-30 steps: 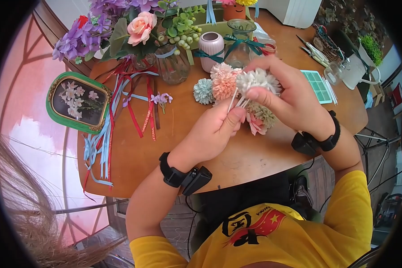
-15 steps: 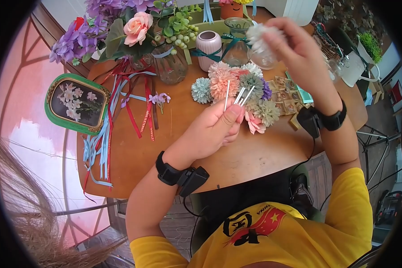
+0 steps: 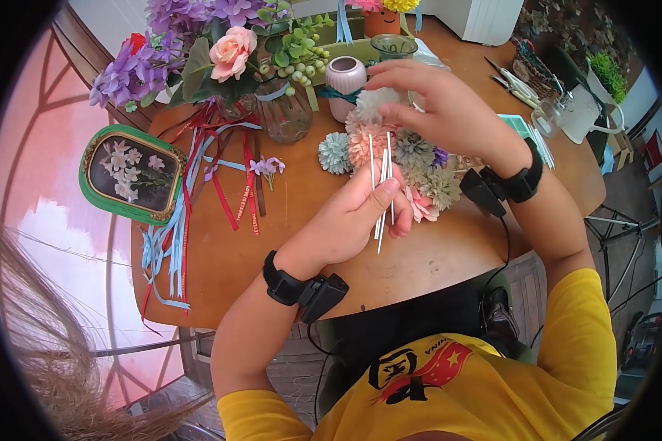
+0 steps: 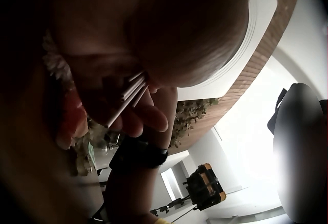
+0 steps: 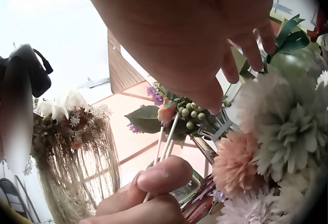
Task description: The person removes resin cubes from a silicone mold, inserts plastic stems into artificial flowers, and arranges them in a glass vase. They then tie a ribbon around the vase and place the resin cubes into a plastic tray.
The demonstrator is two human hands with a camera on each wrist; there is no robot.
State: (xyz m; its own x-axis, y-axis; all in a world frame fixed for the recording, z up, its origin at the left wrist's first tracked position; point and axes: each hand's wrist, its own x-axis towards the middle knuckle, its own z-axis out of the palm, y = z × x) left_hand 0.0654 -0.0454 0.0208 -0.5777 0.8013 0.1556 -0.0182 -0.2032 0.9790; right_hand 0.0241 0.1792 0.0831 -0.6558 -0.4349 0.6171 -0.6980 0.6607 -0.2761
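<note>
Thin white sticks (image 3: 384, 165) stand in my left hand (image 3: 353, 217), pinched between thumb and fingers. The left wrist view shows their pale ends (image 4: 125, 99) crossing the palm side. My right hand (image 3: 448, 106) hovers over a cluster of artificial pompom flowers, its fingers extended and apart in the right wrist view. A blurred white flower (image 3: 375, 105) lies under those fingers, at the far side of the cluster. Around it are a peach flower (image 3: 366, 147), a pale blue one (image 3: 335, 153), a grey-green one (image 3: 413, 149) and pink petals (image 3: 423, 207).
Behind the flowers stand a pink ribbed vase (image 3: 345, 73) and a glass jar (image 3: 393, 47). A large bouquet in a glass vase (image 3: 285, 117) is at the back left. Ribbons (image 3: 177, 235) and a green picture frame (image 3: 99, 202) lie left; pliers (image 3: 518, 88) lie back right.
My right hand lifted the white flower up and right, then came back left over the cluster and let it go there. The sticks in my left hand have shifted and now extend below the thumb.
</note>
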